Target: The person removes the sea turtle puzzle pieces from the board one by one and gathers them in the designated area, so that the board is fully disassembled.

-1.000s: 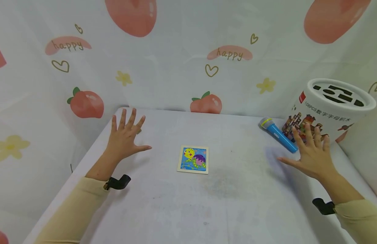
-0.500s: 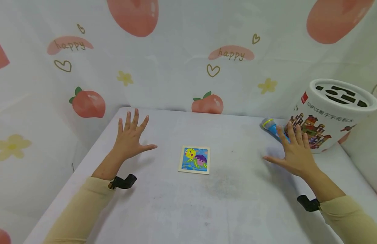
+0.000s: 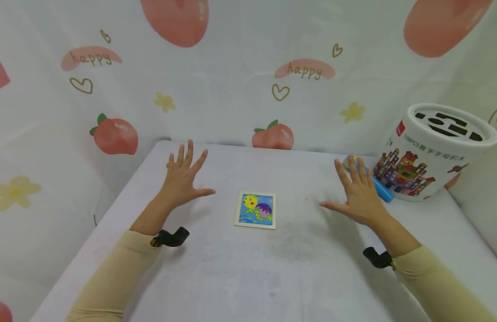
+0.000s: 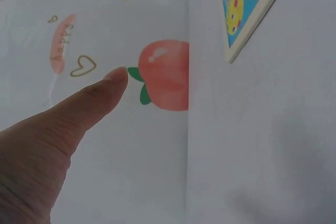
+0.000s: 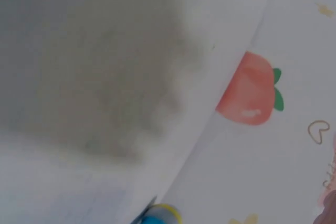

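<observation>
Has fingers spread, gripping nothing, on left hand, left of turtle tile, and right hand, right of it, perhaps leaving it uncovered. Shows it flat, picture up on tabletop, likely for viewing. Counts two hands, one turtle tile; farther right of turtle tile, one microphone, one bucket.

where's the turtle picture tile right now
In the head view, the turtle picture tile lies on the white table near the image's middle, between the left hand and the right hand, closer to the left.
</observation>
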Demonstrator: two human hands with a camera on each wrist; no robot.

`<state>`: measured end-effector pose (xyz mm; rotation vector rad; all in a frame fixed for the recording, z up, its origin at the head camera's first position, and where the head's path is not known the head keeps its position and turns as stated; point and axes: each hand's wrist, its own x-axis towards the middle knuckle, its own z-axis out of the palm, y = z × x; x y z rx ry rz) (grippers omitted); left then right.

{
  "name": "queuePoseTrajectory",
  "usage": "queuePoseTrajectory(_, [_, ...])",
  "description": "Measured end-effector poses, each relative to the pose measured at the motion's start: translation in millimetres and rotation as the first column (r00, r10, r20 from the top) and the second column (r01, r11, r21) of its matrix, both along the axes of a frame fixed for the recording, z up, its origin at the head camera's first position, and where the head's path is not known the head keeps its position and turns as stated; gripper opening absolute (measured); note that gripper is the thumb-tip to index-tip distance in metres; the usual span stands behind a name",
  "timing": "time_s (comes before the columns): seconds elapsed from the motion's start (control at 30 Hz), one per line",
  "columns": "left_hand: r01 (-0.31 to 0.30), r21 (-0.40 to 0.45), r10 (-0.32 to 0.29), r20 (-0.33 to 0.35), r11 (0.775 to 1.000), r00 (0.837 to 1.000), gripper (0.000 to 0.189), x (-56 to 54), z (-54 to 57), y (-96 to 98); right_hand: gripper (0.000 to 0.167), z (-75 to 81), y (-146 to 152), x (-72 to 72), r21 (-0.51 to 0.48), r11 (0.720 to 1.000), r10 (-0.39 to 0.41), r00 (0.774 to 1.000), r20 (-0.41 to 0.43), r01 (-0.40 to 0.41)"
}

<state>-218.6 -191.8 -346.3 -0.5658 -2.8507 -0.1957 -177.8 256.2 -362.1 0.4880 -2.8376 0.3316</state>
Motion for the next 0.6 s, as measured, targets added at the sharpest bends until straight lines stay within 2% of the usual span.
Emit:
queuePoseTrajectory(0.33, [0.057, 0.153, -0.062, 0.025, 0.987, 0.998, 0.097, 4.4, -12.3, 11.4, 0.109, -5.3, -29, -10.2, -0.077, 0.997, 0.025, 1.000, -0.010, -0.026])
queuePoseTrajectory(0.47, [0.099, 0.250, -0.120, 0.067, 0.963, 0.991, 0.088, 6.0, -17.2, 15.0, 0.111, -7.1, -41, -14.0, -0.116, 0.993, 0.026, 0.999, 0.024, -0.023])
queuePoseTrajectory(0.6, [0.114, 0.360, -0.162, 0.107, 0.926, 0.981, 0.089, 7.5, -20.6, 17.1, 0.109, -8.3, -54, -18.3, -0.193, 0.981, 0.048, 0.993, 0.104, -0.027])
